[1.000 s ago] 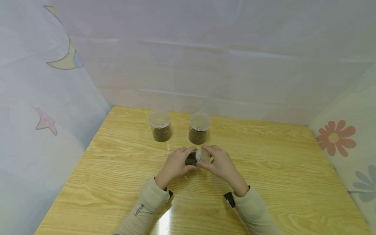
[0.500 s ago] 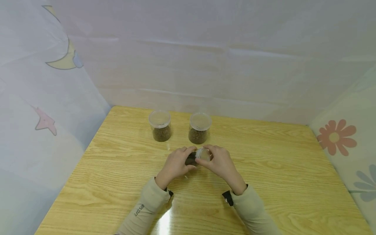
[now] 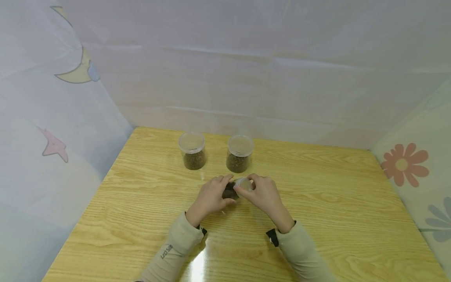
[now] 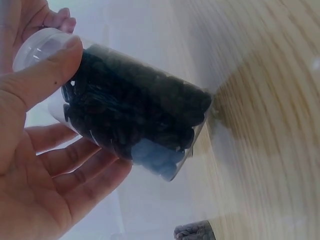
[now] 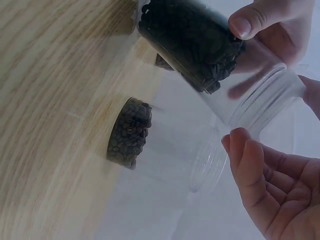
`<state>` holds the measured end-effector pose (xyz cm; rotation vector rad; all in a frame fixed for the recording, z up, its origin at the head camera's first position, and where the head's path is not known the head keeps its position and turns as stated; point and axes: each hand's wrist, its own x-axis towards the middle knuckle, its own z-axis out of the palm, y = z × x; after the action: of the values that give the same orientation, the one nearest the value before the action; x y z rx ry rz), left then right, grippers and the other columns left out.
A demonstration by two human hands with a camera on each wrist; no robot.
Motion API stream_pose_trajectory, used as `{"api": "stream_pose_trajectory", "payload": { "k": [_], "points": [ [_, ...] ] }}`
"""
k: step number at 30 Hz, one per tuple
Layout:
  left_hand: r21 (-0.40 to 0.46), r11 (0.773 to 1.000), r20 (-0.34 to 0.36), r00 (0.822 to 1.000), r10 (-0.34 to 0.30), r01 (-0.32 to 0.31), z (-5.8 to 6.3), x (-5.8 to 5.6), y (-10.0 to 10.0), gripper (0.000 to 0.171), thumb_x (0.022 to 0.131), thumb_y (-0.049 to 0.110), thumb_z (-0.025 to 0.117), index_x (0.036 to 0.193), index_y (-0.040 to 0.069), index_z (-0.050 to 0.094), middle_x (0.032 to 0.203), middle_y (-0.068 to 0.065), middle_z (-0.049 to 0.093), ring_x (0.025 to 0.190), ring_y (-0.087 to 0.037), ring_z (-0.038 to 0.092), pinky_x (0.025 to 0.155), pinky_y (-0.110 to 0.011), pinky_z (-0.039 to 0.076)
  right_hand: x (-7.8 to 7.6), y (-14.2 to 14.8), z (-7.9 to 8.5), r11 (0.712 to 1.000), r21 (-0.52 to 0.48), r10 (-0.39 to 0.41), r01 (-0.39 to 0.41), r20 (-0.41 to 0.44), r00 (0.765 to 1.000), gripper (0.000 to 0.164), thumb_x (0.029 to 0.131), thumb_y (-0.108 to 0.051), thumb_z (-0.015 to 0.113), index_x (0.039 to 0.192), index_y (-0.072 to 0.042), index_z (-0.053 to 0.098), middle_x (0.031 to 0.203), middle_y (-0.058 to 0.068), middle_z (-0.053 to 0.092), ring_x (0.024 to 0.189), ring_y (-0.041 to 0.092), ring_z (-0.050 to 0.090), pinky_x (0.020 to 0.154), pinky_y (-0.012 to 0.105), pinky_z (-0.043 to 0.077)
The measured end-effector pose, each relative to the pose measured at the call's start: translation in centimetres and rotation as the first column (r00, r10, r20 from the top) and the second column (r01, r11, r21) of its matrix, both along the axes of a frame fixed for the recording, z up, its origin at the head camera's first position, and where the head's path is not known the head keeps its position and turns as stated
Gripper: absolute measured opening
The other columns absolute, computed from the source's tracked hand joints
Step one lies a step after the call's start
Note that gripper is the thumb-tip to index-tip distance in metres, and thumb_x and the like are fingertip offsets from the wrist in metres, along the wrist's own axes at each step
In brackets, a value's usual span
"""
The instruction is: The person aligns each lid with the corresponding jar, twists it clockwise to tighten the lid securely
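A clear jar (image 3: 230,191) of dark beans, which look like coffee beans, is tilted with its lid end to the right. My left hand (image 3: 210,194) grips the jar's body, thumb on one side and fingers along the other in the left wrist view. The thumb and fingers of my right hand (image 3: 263,193) pinch the clear screw lid (image 5: 272,97) at its rim. In the left wrist view the bottom edge of the jar is close to the table; I cannot tell whether it touches. Beans fill the jar's lower part.
Two more lidded clear jars stand upright behind my hands, a left one (image 3: 192,152) and a right one (image 3: 239,154), each partly filled with dark beans. They rest on a wooden table (image 3: 317,196). A pale cloth backdrop (image 3: 246,78) rises behind it.
My right hand's fingers and thumb have shifted slightly round the lid, and its wrist has moved a little left. My left hand and the jar stay almost in place.
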<state>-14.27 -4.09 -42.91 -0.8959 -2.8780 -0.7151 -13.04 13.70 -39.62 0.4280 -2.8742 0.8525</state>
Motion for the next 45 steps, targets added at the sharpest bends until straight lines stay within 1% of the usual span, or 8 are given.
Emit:
{"api": "stream_pose_trajectory", "payload": {
  "k": [12,21,26,29,33,36,40,45],
  "points": [
    [0.071,0.996,0.091,0.994,-0.053,0.046,0.0,-0.3,-0.2,0.062,0.073,0.028,0.077,0.124,0.001,0.052,0.117,-0.014,0.056,0.107,-0.029,0.053,0.090,-0.040,0.045,0.0,0.0,0.1,1.000,0.021,-0.007,0.007,-0.003,1.000,0.048,0.076,-0.041,0.071,0.093,0.003,0.065,0.055,0.002,0.053,0.039,0.008,0.041,0.040,0.022,0.038],
    [0.100,0.994,0.120,0.991,-0.062,0.050,-0.1,-0.3,-0.2,0.063,0.075,0.026,0.076,0.126,-0.001,0.050,0.122,-0.016,0.055,0.109,-0.030,0.053,0.091,-0.040,0.044,-0.2,-0.1,0.1,0.997,0.054,-0.050,0.050,-0.010,0.999,0.044,0.079,-0.041,0.067,0.077,0.003,0.063,0.044,0.000,0.045,0.034,0.009,0.037,0.034,0.021,0.032],
    [0.108,0.993,0.119,0.991,-0.063,0.050,-0.2,-0.3,-0.3,0.063,0.074,0.025,0.076,0.125,-0.001,0.050,0.121,-0.016,0.055,0.109,-0.030,0.053,0.092,-0.040,0.044,-0.2,-0.2,0.0,0.995,0.079,-0.063,0.061,0.013,0.998,0.050,0.079,-0.047,0.065,0.081,0.003,0.064,0.045,0.000,0.047,0.035,0.008,0.040,0.035,0.021,0.035],
    [0.111,0.992,0.110,0.992,-0.066,0.053,-0.3,-0.4,-0.4,0.062,0.074,0.025,0.076,0.125,-0.001,0.050,0.120,-0.015,0.056,0.107,-0.029,0.055,0.091,-0.040,0.044,-0.1,-0.2,-0.2,0.994,0.092,-0.055,0.055,-0.002,0.998,0.056,0.077,-0.052,0.065,0.089,0.003,0.066,0.054,0.003,0.056,0.040,0.011,0.048,0.038,0.022,0.040],
    [0.119,0.991,0.108,0.992,-0.072,0.059,-0.3,-0.4,-0.6,0.062,0.075,0.025,0.076,0.125,-0.002,0.050,0.119,-0.015,0.057,0.106,-0.029,0.055,0.090,-0.040,0.045,-0.1,0.2,-0.5,0.998,0.049,0.036,-0.031,-0.095,0.995,0.058,0.074,-0.049,0.070,0.105,-0.001,0.064,0.089,0.010,0.065,0.069,0.020,0.062,0.056,0.031,0.051],
    [0.121,0.991,0.111,0.991,-0.074,0.060,-0.2,-0.4,-0.6,0.063,0.075,0.026,0.076,0.125,-0.003,0.050,0.118,-0.015,0.057,0.106,-0.029,0.055,0.090,-0.040,0.045,-0.2,0.6,-0.9,0.982,-0.008,0.184,-0.188,-0.186,0.965,0.054,0.073,-0.036,0.075,0.113,-0.003,0.062,0.110,0.012,0.058,0.094,0.026,0.059,0.074,0.039,0.051],
    [0.117,0.991,0.107,0.991,-0.075,0.063,-0.2,-0.4,-0.8,0.063,0.075,0.028,0.075,0.125,-0.002,0.050,0.117,-0.014,0.058,0.105,-0.027,0.056,0.089,-0.038,0.046,-0.4,1.0,-1.2,0.932,-0.037,0.340,-0.361,-0.256,0.905,0.051,0.072,-0.022,0.078,0.115,-0.003,0.060,0.114,0.011,0.054,0.102,0.025,0.054,0.081,0.040,0.049],
    [0.123,0.990,0.088,0.992,-0.086,0.074,-0.3,-0.5,-0.8,0.061,0.075,0.027,0.076,0.123,0.000,0.051,0.115,-0.013,0.059,0.102,-0.025,0.057,0.087,-0.036,0.047,-0.6,1.2,-1.3,0.913,-0.031,0.381,-0.406,-0.285,0.879,0.049,0.071,-0.017,0.079,0.114,-0.003,0.060,0.111,0.008,0.054,0.098,0.021,0.055,0.078,0.035,0.050]
  ]
}}
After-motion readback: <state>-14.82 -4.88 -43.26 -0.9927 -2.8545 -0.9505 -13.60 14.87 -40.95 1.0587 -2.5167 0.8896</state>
